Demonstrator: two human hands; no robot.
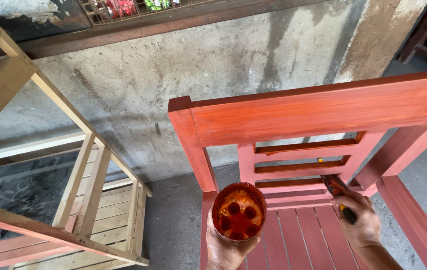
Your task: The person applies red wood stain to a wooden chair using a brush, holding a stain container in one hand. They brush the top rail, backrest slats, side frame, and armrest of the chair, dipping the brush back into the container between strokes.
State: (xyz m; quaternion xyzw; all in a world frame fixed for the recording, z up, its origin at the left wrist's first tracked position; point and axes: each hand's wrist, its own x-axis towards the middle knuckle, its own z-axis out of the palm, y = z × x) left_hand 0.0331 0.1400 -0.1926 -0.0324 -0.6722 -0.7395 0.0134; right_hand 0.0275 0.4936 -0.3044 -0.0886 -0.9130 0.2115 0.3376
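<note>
Head view: we note the left hand [226, 250] closed around a small round plastic cup of orange-red stain [239, 211], held upright and level, apparently to keep the liquid from spilling and within reach. The right hand [358, 225] is clenched on a stained brush with a dark handle [337, 192], its tip touching the lower back slat of the red-stained wooden slatted chair [318, 117]; bristles are hard to make out. An unpainted pale wooden chair frame [88, 185] stands to the left on the grey concrete floor [176, 220].
</note>
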